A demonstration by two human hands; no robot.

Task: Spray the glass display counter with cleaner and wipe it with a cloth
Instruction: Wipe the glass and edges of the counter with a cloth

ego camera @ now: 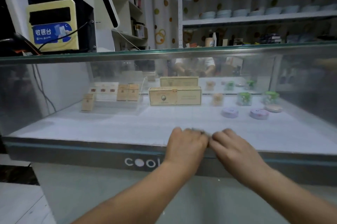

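Both hands sit at 6 o'clock, low on the front pane of the glass counter (182, 51), right at its bottom frame. Left hand (186, 148) and right hand (235, 149) are side by side, knuckles nearly touching, arms bare. The fingers of both are curled in against the glass. There is motion blur. A small grey scrap (200, 132) shows at the left knuckles, 12 o'clock of that hand; it may be a cloth, cannot tell. Whether either hand is actually clamped on anything, cannot tell.

The front pane looks hazy or streaked. "cool" lettering (140, 162) is on the frame band at 9 o'clock of the left hand, partly hidden by the wrist.

Inside the case:
- a long carton (175, 96) at centre
- small packs (127, 92) at its 9 o'clock
- green-lidded jars (244, 98) at its 3 o'clock
- round tins (230, 112) below the jars

A cash register (73, 10) stands on the counter top at 10 o'clock. Wall shelves (255, 21) with stacked bowls (224, 13) are at 1 o'clock.
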